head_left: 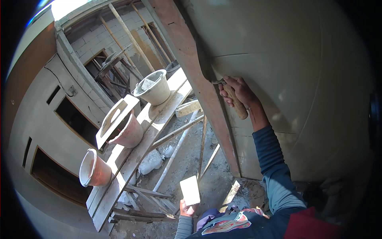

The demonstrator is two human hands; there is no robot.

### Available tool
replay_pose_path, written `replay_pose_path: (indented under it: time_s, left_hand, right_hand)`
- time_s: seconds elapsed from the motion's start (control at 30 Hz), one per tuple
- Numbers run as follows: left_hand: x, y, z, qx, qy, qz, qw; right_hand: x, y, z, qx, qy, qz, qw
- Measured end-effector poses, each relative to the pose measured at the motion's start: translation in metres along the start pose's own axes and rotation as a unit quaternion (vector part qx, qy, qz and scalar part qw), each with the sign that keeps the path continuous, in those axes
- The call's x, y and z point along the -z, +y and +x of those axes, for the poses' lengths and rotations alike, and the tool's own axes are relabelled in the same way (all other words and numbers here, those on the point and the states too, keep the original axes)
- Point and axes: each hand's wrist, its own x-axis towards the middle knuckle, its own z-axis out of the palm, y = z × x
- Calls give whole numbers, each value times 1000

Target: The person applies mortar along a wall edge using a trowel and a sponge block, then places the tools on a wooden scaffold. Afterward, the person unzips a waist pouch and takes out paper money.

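Observation:
My right hand (237, 92) is wrapped round the wooden handle of a trowel (237, 104), raised beside the wall's edge. The trowel's dark blade lies along the narrow reddish board (191, 51) that runs down the edge of the smooth grey-green wall (278, 44). Low in the view, near my body, my left hand (188, 208) holds a pale rectangular block or plate (190, 190), brightly lit by the sun. Its exact kind cannot be made out.
A plank scaffold (161, 119) on the left bears a grey bucket (156, 88), a reddish bucket (129, 131) with a flat handled float (114, 120) on top, and an orange bucket (99, 171). Poles and a white sack (150, 161) are below.

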Motion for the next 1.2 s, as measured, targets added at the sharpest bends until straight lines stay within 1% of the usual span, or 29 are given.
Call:
replay_pose_path:
  time_s: [0.03, 0.07, 0.1, 0.17, 0.2, 0.23, 0.3, 0.37, 0.4, 0.43, 0.47, 0.5, 0.57, 0.6, 0.63, 0.7, 0.77, 0.83, 0.87, 0.9, 0.93, 0.97, 1.0, 1.07, 1.2]
  left_hand:
    - [2, 1, 2, 7, -2, -1, 1000]
    - [1, -1, 2, -7, 4, 9, 1000]
    - [1, -2, 1, -8, 1, 9, 1000]
    - [0, -6, 1, -5, 25, 22, 999]
    - [8, -4, 1, -3, 48, 11, 999]
    - [17, -2, 1, -2, 53, 11, 999]
    - [33, 0, 3, 51, 25, 4, 998]
    - [26, -8, 4, 37, 19, 19, 999]
    - [19, -12, 2, 25, 28, 41, 998]
    - [28, -10, 5, 22, 36, 34, 999]
    - [18, -13, 7, 29, 28, 29, 999]
    - [8, -19, 7, 38, 23, 23, 999]
    - [21, -15, 9, 30, 39, 8, 999]
    - [25, -14, 8, 24, 39, 10, 999]
    - [27, -14, 7, 17, 36, 12, 999]
    - [19, -15, 7, 22, 39, 19, 999]
    - [18, -18, 8, 25, 41, 26, 999]
    - [24, -18, 7, 28, 24, 9, 999]
    - [25, -18, 6, 26, 22, 8, 999]
    - [28, -18, 7, 24, 30, 26, 999]
    - [30, -18, 9, 22, 39, 44, 998]
    - [33, -17, 10, 22, 40, 45, 998]
    - [38, -15, 10, 24, 36, 24, 999]
    - [38, -15, 9, 24, 31, 2, 999]
    - [21, -19, 8, 9, 32, 27, 999]
  right_hand:
    - [0, 2, -7, -16, -18, 19, 1000]
    - [0, 4, -12, -32, -37, 37, 998]
    - [0, 5, -17, -29, -39, 35, 998]
    - [3, 8, -26, -24, -66, 22, 997]
    - [4, 9, -25, -33, -35, 54, 997]
    - [5, 11, -20, -36, -33, 56, 997]
    - [4, 13, -5, 28, 12, 45, 999]
    - [-4, 8, 0, 31, 6, 24, 999]
    - [-7, 7, -1, 17, -14, 38, 999]
    - [-9, 7, -2, 1, -35, 52, 998]
    - [-5, -1, -8, -17, -59, 45, 997]
    - [-7, -10, -4, -12, -63, 41, 997]
    - [-9, -24, 2, 52, -33, 39, 997]
    - [-9, -35, 10, 36, -8, 48, 998]
    - [-9, -44, 19, 35, -6, 49, 998]
    - [-16, -58, 37, 58, 0, -13, 998]
    - [-24, -62, 40, 46, -10, -14, 999]
    - [-22, -67, 31, 27, -65, 25, 997]
    - [-20, -76, 18, 16, -74, 10, 997]
    - [-21, -78, 20, 17, -76, 8, 997]
    - [-21, -80, 22, 33, -50, 14, 998]
    - [-21, -82, 24, 49, -22, 22, 998]
    - [-20, -82, 31, 48, -20, 25, 998]
    - [-20, -85, 48, 49, -43, 3, 998]
    - [-21, -79, 32, 36, -75, 26, 996]
